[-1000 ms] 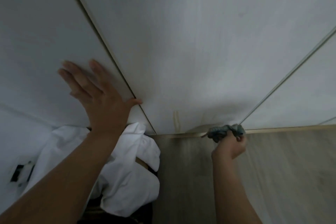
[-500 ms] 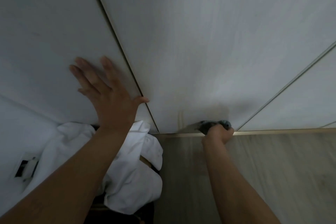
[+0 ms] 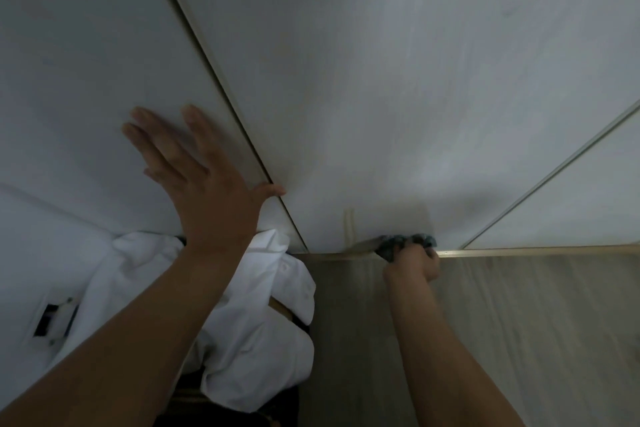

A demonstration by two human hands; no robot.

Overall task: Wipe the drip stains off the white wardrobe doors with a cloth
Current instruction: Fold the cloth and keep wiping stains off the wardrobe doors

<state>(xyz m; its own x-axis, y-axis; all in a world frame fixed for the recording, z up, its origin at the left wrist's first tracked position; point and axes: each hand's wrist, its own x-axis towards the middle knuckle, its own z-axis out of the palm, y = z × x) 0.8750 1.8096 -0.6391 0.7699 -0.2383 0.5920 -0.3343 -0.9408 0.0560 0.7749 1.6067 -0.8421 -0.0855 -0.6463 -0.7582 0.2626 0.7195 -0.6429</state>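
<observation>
View from above, looking down a run of white wardrobe doors to the floor. At the far left, low down, a small white wall fitting [image 3: 52, 319] shows, blurred. The left hand [image 3: 204, 184] lies flat against the left door [image 3: 86, 62] with fingers straight and spread and the thumb reaching the seam between doors; it holds nothing. Below it hangs a crumpled white garment [image 3: 263, 322].

On the middle door [image 3: 381, 80], near its bottom edge, is a pale yellowish drip stain [image 3: 349, 227], a narrow streak whose long axis runs up and down the door. Just right of it is a dark teal cloth [image 3: 398, 246], bunched in the right hand [image 3: 415, 262], whose fingers curl round it and push it against the foot of the door where a gold trim strip [image 3: 519, 250] meets the wood-look floor [image 3: 519, 322]. A third door [image 3: 588, 201] stands at right.

The stain lies just left of the cloth, and the right hand is much the nearer, so a short leftward move, then strokes along the streak, looks likely.
</observation>
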